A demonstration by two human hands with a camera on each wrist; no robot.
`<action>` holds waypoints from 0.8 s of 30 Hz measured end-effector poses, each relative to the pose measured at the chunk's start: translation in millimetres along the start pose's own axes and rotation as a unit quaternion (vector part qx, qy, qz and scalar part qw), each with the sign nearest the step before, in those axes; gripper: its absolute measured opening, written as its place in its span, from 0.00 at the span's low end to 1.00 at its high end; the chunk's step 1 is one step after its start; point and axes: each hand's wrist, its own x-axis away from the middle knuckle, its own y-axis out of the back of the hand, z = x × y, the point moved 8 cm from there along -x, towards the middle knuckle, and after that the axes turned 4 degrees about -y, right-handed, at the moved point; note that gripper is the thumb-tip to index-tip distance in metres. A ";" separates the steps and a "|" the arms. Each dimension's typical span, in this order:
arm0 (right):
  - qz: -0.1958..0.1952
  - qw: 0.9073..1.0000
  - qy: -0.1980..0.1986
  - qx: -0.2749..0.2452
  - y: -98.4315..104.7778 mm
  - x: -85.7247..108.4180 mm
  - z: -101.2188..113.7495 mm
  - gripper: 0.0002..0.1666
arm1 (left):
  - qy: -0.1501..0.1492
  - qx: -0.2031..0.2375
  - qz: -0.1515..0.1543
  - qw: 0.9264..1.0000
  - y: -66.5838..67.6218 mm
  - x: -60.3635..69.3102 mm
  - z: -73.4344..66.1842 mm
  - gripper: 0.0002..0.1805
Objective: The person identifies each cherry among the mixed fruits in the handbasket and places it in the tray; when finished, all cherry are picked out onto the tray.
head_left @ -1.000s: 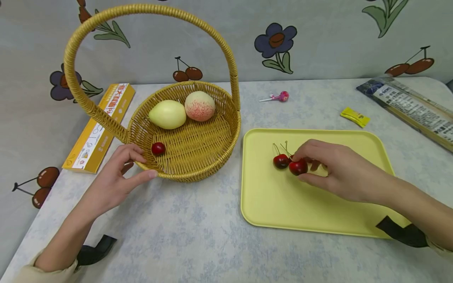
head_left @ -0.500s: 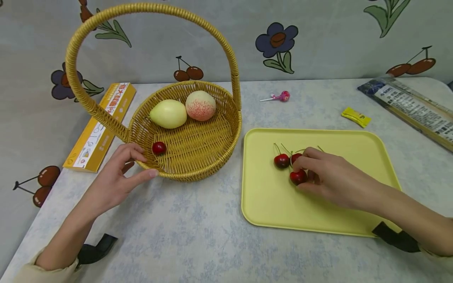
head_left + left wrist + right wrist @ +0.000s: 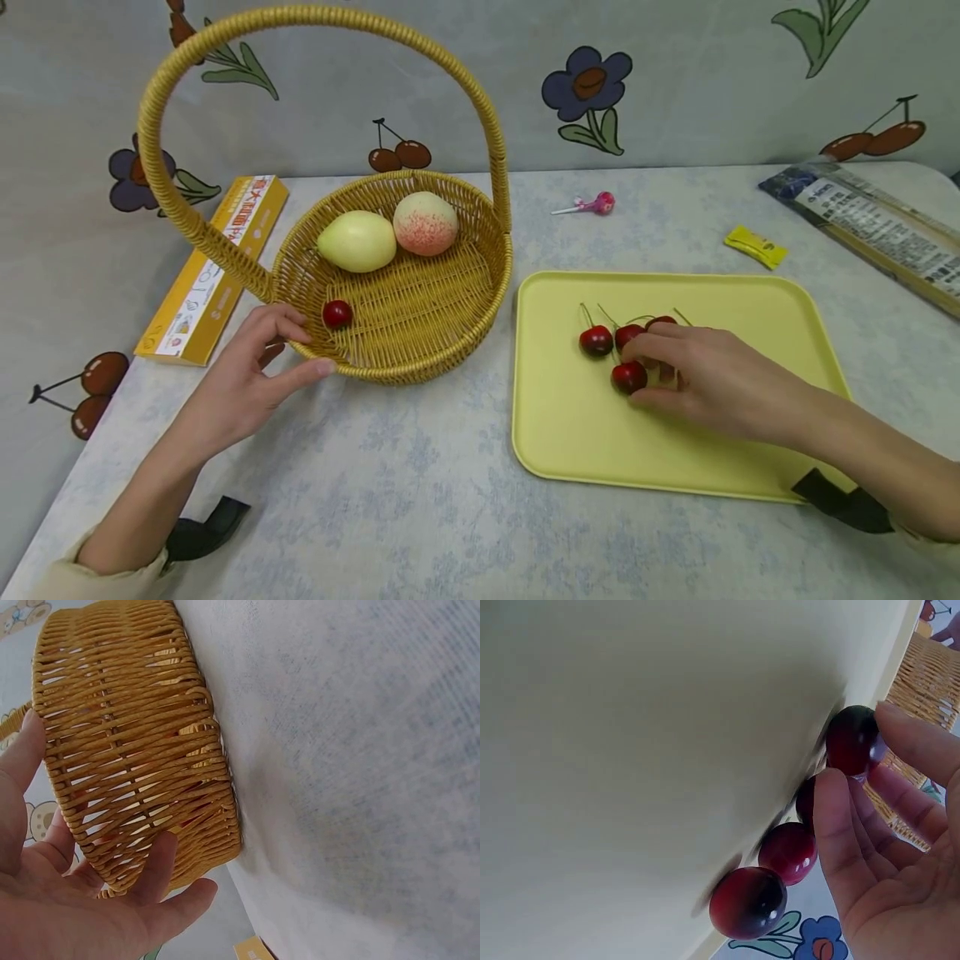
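Observation:
My left hand (image 3: 255, 375) holds the near-left rim of a round wicker basket (image 3: 420, 367) with a tall arched handle. In the left wrist view, some fingers (image 3: 161, 866) lie against the woven side (image 3: 127, 750). Inside the basket are a pale yellow-green fruit (image 3: 357, 242), a peach (image 3: 425, 223) and one dark red cherry (image 3: 337, 314). Over the yellow tray (image 3: 585, 433), my right hand (image 3: 712, 375) pinches a cherry (image 3: 628, 377) between thumb and finger; the right wrist view shows the same cherry (image 3: 853, 740). Other cherries, one of them (image 3: 596, 341) leftmost, lie close by with stems.
A yellow-orange box (image 3: 210, 271) stands left of the basket. Behind the tray lie a pink lollipop (image 3: 600, 203) and a yellow wrapped candy (image 3: 756, 247). A long printed packet (image 3: 870, 217) is at the far right.
The right hand has shifted slightly towards me, drawing one cherry apart from the others, and more cherries now show behind its fingers. The left hand and basket stay put.

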 end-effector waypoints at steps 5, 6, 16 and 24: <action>-0.010 1.000 -0.002 -0.015 5.4 1.8 1.6 0.15 | 0.002 0.001 0.000 1.000 -1.3 -0.2 -0.2 0.13; -0.016 1.000 0.003 -0.021 7.1 1.8 3.4 0.15 | 0.002 0.001 0.000 1.000 -1.4 -0.1 -0.1 0.13; -0.108 0.989 0.072 -0.067 28.2 -19.2 38.8 0.09 | -0.002 -0.007 -0.002 1.000 0.5 1.0 1.6 0.13; -0.151 0.967 0.166 -0.124 36.1 -67.9 92.4 0.12 | -0.009 0.007 -0.004 1.000 -0.4 0.9 0.1 0.12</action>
